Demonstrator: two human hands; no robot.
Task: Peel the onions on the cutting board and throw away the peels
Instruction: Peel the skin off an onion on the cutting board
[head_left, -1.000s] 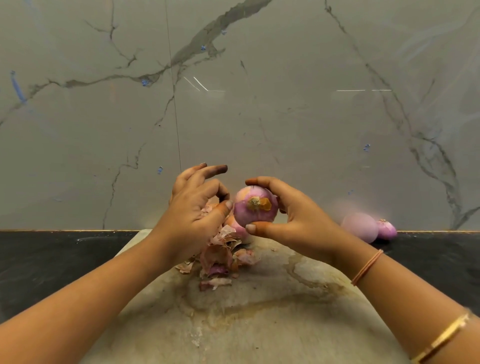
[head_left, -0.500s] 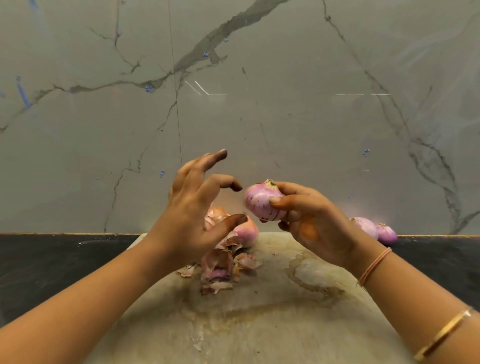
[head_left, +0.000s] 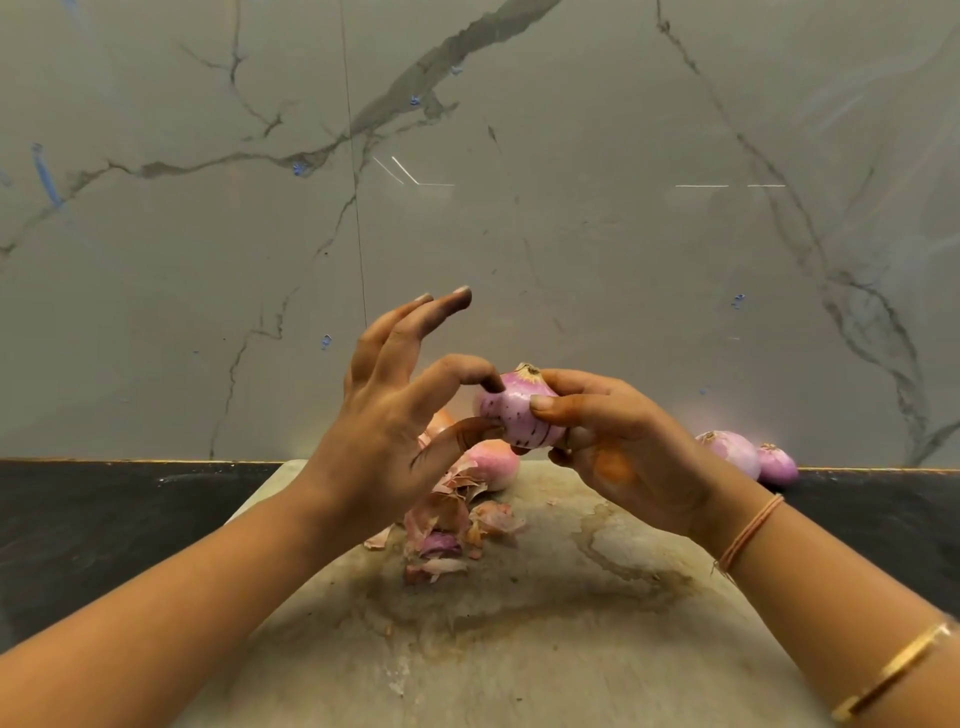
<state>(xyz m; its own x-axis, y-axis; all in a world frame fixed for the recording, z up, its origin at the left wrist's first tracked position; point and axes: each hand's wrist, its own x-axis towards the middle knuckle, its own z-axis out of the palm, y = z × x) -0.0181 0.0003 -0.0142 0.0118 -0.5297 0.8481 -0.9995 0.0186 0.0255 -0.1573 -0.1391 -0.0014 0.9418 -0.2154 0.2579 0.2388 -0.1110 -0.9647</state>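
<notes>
My right hand (head_left: 618, 447) grips a pink, mostly peeled onion (head_left: 511, 408) in the air above the stained cutting board (head_left: 519, 649), stem end up. My left hand (head_left: 395, 421) pinches at the onion's left side with thumb and forefinger, the other fingers spread upward. Another onion (head_left: 493, 465) with some skin lies on the board behind my left hand, partly hidden. A heap of loose peels (head_left: 447, 525) lies on the board below my hands.
Two peeled onions (head_left: 730, 452) (head_left: 776, 462) lie on the dark countertop (head_left: 104, 525) at the right, against the grey marble wall (head_left: 519, 208). The board's near half holds only stains.
My right hand turned the onion from root end facing me to stem end up. My left hand lifted, spread its fingers, then brought thumb and forefinger onto the onion.
</notes>
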